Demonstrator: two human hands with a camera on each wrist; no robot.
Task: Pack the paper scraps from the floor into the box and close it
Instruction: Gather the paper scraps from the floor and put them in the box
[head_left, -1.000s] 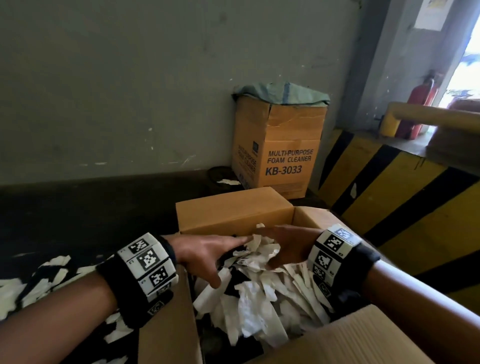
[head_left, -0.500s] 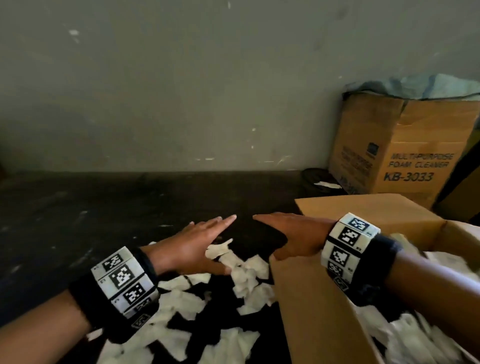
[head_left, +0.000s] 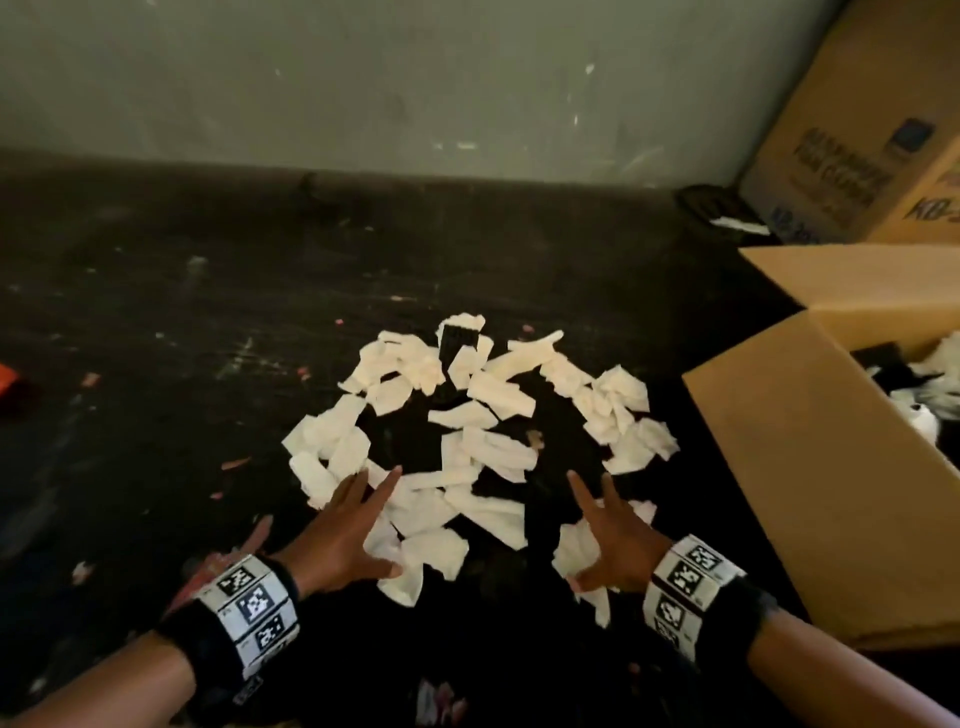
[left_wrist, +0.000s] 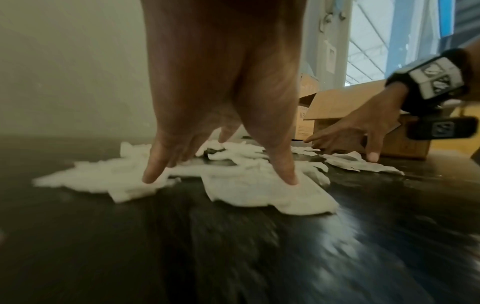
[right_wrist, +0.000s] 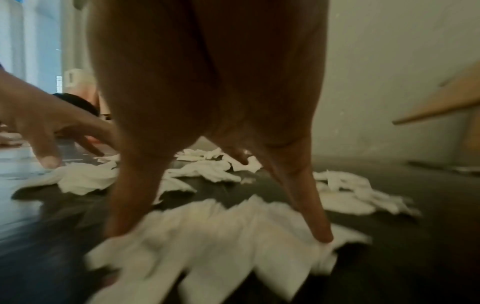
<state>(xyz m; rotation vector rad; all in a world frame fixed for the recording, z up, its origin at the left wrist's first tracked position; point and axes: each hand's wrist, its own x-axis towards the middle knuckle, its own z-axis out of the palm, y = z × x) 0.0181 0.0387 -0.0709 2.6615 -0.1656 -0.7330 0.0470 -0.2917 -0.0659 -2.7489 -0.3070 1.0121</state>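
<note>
Dark floor (head_left: 156, 364) by the wall: both hands, left (head_left: 343, 540) and right (head_left: 618, 556), splayed and grasping nothing, fingertips pressed on the near scraps (head_left: 467, 431) at 6 o'clock, apparently to rake them together for the flaps-up box (head_left: 810, 467) at 3 o'clock.

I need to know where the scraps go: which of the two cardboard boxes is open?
The plain cardboard box nearest the right hand: its flaps stand open with scraps inside. The printed box stands behind it by the wall.
</note>
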